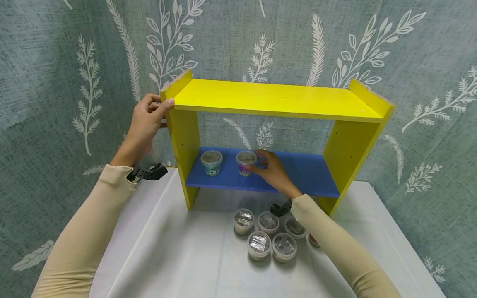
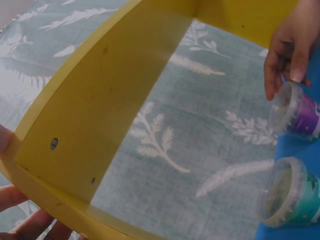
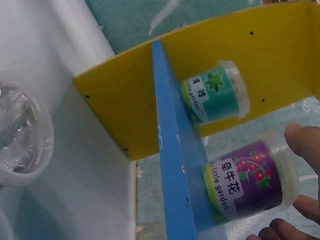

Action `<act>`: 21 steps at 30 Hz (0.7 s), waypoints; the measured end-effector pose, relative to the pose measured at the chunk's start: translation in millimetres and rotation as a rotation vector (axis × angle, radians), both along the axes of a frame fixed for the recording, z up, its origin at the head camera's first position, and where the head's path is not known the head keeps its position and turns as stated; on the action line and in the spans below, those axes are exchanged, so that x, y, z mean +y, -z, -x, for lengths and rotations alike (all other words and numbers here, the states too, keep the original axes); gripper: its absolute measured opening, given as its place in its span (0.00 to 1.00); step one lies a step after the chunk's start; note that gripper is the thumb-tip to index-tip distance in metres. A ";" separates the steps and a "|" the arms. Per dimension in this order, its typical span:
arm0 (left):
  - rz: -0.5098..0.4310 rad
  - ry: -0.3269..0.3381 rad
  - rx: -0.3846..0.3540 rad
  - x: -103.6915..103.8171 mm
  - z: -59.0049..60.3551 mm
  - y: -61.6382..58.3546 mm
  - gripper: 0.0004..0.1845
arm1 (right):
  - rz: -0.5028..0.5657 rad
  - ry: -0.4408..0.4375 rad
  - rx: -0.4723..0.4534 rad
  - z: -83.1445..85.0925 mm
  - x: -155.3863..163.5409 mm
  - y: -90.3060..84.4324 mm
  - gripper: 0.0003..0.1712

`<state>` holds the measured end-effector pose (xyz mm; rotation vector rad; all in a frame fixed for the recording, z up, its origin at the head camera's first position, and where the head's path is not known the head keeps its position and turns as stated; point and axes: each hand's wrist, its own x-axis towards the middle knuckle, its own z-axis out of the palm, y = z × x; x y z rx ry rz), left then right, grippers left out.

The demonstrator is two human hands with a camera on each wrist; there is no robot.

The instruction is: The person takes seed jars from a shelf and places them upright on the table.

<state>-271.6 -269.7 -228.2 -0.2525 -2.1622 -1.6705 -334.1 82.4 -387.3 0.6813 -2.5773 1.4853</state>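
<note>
My left hand [image 1: 146,118] grips the upper left corner of a yellow and blue shelf unit [image 1: 275,97], thumb on the front edge and fingers on the outer side. On the blue shelf board, my right hand [image 1: 273,170] is at the right side of a purple-labelled plastic tub [image 3: 245,182]. Its thumb and fingers are spread right at the tub's rim. The tub stands upright on the board. To its left is a teal-labelled tub [image 1: 211,163], also upright, near the left side panel.
Several lidded tubs [image 1: 259,245] stand in a cluster on the white table [image 1: 193,256] before the unit, partly under my right forearm. A patterned green cloth [image 1: 238,49] hangs behind. The unit's right panel [image 1: 350,145] bounds the shelf.
</note>
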 end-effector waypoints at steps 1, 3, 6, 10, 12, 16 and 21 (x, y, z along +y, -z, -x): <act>-0.001 0.000 0.000 0.1 -0.1 -0.4 0.20 | 0.000 -0.002 -0.006 1.5 -0.6 0.2 0.39; 0.001 -0.002 0.001 0.3 -0.1 -1.0 0.20 | 0.001 -0.013 -0.019 3.8 -1.5 0.7 0.40; 0.001 0.001 -0.002 0.6 0.3 -1.3 0.20 | 0.004 -0.028 -0.038 5.1 -2.8 0.7 0.42; 0.000 0.005 -0.003 0.6 -0.5 -1.2 0.21 | -0.004 -0.041 -0.058 6.6 -5.1 -0.5 0.45; -0.002 0.004 -0.001 0.4 -0.9 -1.1 0.21 | -0.009 -0.047 -0.063 7.4 -6.6 -1.4 0.45; -0.001 -0.007 0.006 0.6 -1.5 -0.8 0.20 | -0.014 -0.054 -0.075 9.2 -8.8 -2.4 0.44; -0.001 -0.008 0.007 0.6 -1.6 -0.9 0.20 | -0.006 -0.062 -0.096 10.5 -10.1 -2.5 0.45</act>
